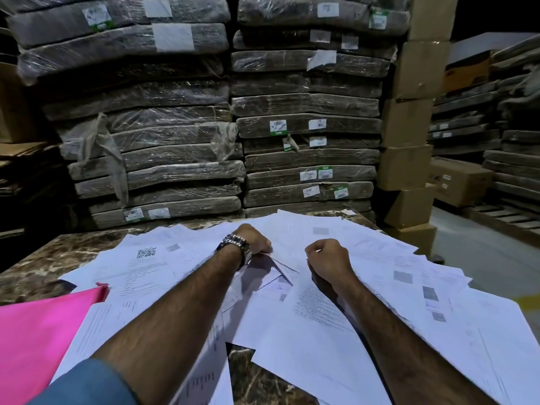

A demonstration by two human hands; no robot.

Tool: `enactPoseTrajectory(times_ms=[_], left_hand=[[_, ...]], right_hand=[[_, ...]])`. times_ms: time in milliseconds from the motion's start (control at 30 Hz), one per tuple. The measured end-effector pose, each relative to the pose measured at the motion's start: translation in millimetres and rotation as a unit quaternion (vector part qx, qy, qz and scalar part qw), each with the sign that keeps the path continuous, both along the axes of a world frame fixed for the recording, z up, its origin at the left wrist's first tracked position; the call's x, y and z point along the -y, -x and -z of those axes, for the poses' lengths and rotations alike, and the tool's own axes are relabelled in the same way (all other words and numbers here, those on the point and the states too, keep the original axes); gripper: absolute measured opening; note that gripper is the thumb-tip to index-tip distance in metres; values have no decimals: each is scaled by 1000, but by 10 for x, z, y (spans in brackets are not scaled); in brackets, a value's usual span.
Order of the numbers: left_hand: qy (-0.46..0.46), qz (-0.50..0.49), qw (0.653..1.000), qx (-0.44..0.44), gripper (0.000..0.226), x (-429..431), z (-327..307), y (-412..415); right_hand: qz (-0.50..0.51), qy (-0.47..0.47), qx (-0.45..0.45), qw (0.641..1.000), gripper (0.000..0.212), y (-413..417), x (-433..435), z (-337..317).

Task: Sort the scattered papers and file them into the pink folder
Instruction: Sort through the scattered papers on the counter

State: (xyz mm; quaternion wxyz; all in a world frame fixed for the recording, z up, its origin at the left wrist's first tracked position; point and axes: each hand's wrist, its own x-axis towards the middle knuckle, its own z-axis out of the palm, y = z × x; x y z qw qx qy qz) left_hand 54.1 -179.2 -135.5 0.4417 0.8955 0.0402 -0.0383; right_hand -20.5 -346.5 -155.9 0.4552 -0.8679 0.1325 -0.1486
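While both forearms reach over scattered white papers [315,352] | left hand [253,239], right hand [328,258]: fingers curled | any grip hidden, cannot tell

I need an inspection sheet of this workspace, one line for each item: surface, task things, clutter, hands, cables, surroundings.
Surface: brown marble table, mostly covered by sheets.
Job's things: scattered papers overlap loosely; pink folder at near left, its right edge under a sheet.
Clutter: nothing seen.
Hands: left hand, wearing a wristwatch, and right hand, both with fingers curled over the papers; whether they pinch a sheet is unclear.
Cables: nothing seen.
Surroundings: plastic-wrapped bundles stacked behind; cardboard boxes at right.
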Motion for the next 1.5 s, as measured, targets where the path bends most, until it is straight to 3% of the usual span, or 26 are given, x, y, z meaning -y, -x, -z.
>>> enactPoseTrajectory(times_ms=[67,133,400,533,667,800,900,1033,1133,1167,1300,1400,1500], left_hand=[[36,-16,999,-3,39,-184,3,-60],[81,-24,996,-23,18,-336,-56,9],[166,-120,979,-5,30,-1032,-169,268],[168,-146,975,-2,13,-1249,-107,418],[186,-156,970,-9,9,-1360,-83,560],[244,-155,957,-3,10,-1383,-61,697],[272,-144,951,-6,8,-1384,-55,801],[247,-121,961,-5,12,-1409,-38,897],[227,-92,969,-16,5,-1411,-36,971],[223,-84,971,-19,4,-1421,-23,977],[182,-49,981,-49,33,-1479,8,978],[185,-39,980,-61,38,-1512,2,947],[120,-36,991,-48,41,-1568,36,865]], right_hand=[[0,10,0,1000,25,14,-6,-6],[-5,18,3,1000,25,34,-21,-15],[-22,39,-18,999,25,91,-82,-35],[-36,27,-24,999,26,117,-131,-57],[-64,-81,-40,994,22,138,-208,-61],[-131,-285,-78,946,20,255,-323,-89],[-155,-314,-102,931,26,304,-389,-135],[-140,-358,-99,918,28,274,-433,-121],[-118,-341,-55,931,6,284,-474,-119],[-108,-324,-50,938,11,286,-470,-112],[-97,-257,-64,959,21,236,-428,-54],[-100,-258,-54,959,19,221,-397,-33],[-116,-256,-59,958,18,219,-354,-35]])
